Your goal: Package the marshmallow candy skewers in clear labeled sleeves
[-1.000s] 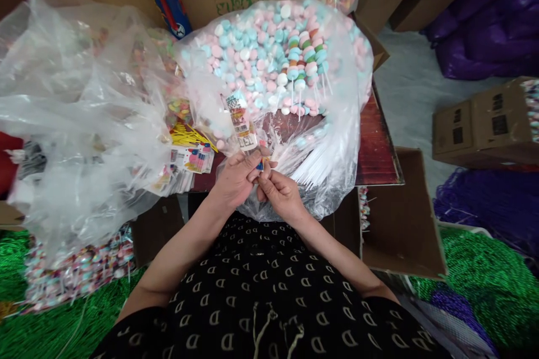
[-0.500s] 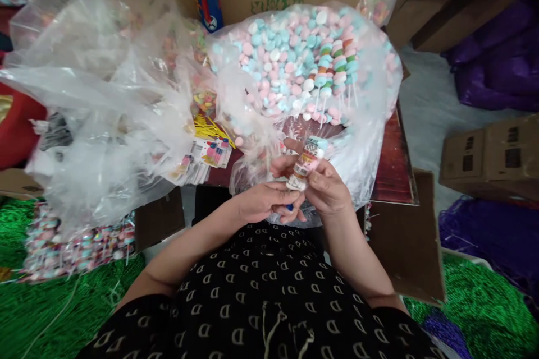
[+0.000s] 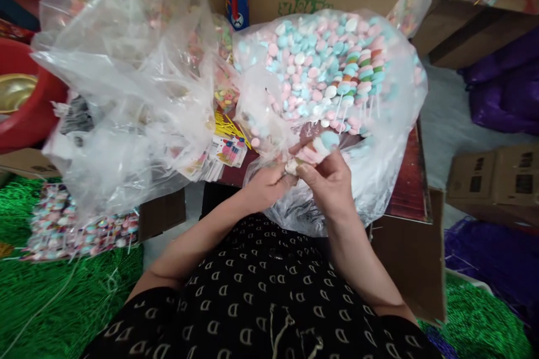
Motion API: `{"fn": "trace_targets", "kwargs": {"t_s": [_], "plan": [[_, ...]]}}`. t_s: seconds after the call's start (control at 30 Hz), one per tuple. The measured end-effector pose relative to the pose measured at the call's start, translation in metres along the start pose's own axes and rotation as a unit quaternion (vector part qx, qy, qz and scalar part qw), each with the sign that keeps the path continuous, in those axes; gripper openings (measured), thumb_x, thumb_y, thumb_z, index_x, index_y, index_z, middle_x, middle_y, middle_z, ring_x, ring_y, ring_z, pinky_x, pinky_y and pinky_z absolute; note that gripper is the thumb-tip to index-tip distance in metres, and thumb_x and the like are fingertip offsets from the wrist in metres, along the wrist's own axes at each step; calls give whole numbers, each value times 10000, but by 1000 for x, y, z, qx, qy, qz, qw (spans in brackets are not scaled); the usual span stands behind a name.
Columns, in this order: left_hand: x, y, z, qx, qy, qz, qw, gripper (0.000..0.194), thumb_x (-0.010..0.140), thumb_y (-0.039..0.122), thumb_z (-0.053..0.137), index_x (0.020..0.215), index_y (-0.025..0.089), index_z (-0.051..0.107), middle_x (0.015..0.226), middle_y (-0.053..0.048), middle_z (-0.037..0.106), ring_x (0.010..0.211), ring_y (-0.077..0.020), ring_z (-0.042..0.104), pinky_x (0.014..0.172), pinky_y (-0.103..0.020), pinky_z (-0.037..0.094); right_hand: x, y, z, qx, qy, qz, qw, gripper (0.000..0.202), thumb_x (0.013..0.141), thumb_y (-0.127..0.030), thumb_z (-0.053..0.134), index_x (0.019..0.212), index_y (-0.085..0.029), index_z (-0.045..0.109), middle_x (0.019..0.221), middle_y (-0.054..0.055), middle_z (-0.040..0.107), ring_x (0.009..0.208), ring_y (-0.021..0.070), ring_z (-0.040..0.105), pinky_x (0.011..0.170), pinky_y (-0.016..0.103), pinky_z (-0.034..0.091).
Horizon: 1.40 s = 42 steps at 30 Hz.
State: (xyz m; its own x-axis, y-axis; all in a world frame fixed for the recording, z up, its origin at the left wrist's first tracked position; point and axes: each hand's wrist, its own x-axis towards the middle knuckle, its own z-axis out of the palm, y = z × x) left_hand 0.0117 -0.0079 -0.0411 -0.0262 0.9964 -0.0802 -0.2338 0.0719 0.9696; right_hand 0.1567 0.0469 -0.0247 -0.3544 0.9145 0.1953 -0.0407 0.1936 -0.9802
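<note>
Both hands meet over the front of the table on one marshmallow skewer, tilted, with pink, white and blue pieces showing. My left hand is closed around its lower end; the fingertips there are partly hidden. My right hand pinches its side with thumb and fingers. Beyond them, loose pink, blue and white marshmallows fill a large open clear plastic bag. Several finished marshmallow skewers lie on top, sticks toward me. To the left are yellow twist ties and a stack of printed cards.
A big crumpled plastic bag covers the table's left side. A red tub stands at far left. Packed skewers lie low left beside green shredded filler. Cardboard boxes and purple bags are at right.
The view has shifted left, so the scene sits farther right. The skewer has turned: its printed label faced me before and no longer shows. My left fingers have closed in on its lower end.
</note>
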Motion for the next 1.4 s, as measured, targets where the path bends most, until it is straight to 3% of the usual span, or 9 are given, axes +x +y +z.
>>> {"fn": "trace_targets", "kwargs": {"t_s": [0.13, 0.33, 0.43, 0.53, 0.7, 0.8, 0.9, 1.1, 1.4], "plan": [[-8, 5, -18, -121, -169, -85, 975, 418, 861, 623, 713, 779, 220, 635, 605, 30, 524, 458, -104, 424, 542, -318, 441, 17, -5, -2, 63, -122, 51, 989, 441, 775, -594, 844, 1060, -289, 701, 891, 4, 718, 682, 162, 656, 540, 291, 564], [-15, 6, -33, 37, 48, 21, 998, 363, 935, 549, 669, 832, 205, 617, 611, 44, 514, 529, -109, 433, 566, -285, 402, 30, 5, 43, 19, -37, 34, 999, 378, 806, -536, 824, 964, -249, 636, 828, -17, 673, 661, 123, 616, 554, 249, 535], [-19, 5, -47, 34, 132, 48, 990, 361, 933, 504, 697, 753, 207, 595, 553, 51, 490, 513, -109, 436, 594, -278, 439, 43, 10, 63, 8, -96, 44, 994, 370, 860, -556, 769, 982, -229, 645, 763, -39, 648, 623, 105, 599, 556, 229, 510], [-23, 9, -64, -109, 175, 55, 977, 392, 947, 490, 689, 708, 205, 566, 501, 85, 379, 447, -86, 380, 614, -271, 495, 64, 17, 80, -79, -187, 34, 979, 292, 1004, -489, 599, 1023, -214, 695, 775, -19, 688, 696, 134, 658, 649, 255, 542], [-28, 25, -80, -252, 207, 67, 943, 399, 1016, 414, 604, 692, 188, 549, 504, 95, 308, 414, -69, 323, 588, -250, 514, 98, 35, 121, -405, -258, -45, 876, 219, 1027, -196, 523, 1061, -162, 737, 1116, 103, 758, 1096, 244, 688, 991, 362, 513], [-30, 28, -82, -273, 222, 55, 934, 398, 1047, 397, 547, 711, 184, 564, 494, 92, 320, 404, -72, 324, 577, -247, 518, 105, 49, 141, -511, -269, -42, 816, 264, 1041, -213, 485, 1143, -143, 718, 1217, 153, 720, 1110, 273, 678, 949, 372, 523], [-31, 27, -81, -278, 230, 50, 931, 400, 1045, 397, 552, 709, 181, 567, 494, 89, 330, 406, -72, 342, 576, -245, 519, 107, 61, 151, -546, -255, -38, 797, 300, 1049, -206, 443, 1184, -149, 705, 1269, 165, 695, 1083, 270, 685, 899, 363, 532], [-29, 25, -82, -279, 223, 48, 933, 377, 1036, 378, 572, 716, 180, 573, 495, 87, 347, 412, -73, 369, 582, -245, 524, 116, 62, 147, -527, -235, 3, 817, 342, 1045, -222, 448, 1117, -146, 773, 1158, 150, 772, 1055, 259, 710, 920, 342, 515], [-25, 19, -78, -244, 203, 42, 947, 360, 905, 442, 763, 719, 175, 610, 483, 98, 367, 404, -59, 388, 561, -237, 525, 113, 60, 111, -302, -109, 54, 946, 210, 944, -238, 598, 852, -199, 783, 847, 26, 786, 844, 192, 721, 813, 293, 526]]}}
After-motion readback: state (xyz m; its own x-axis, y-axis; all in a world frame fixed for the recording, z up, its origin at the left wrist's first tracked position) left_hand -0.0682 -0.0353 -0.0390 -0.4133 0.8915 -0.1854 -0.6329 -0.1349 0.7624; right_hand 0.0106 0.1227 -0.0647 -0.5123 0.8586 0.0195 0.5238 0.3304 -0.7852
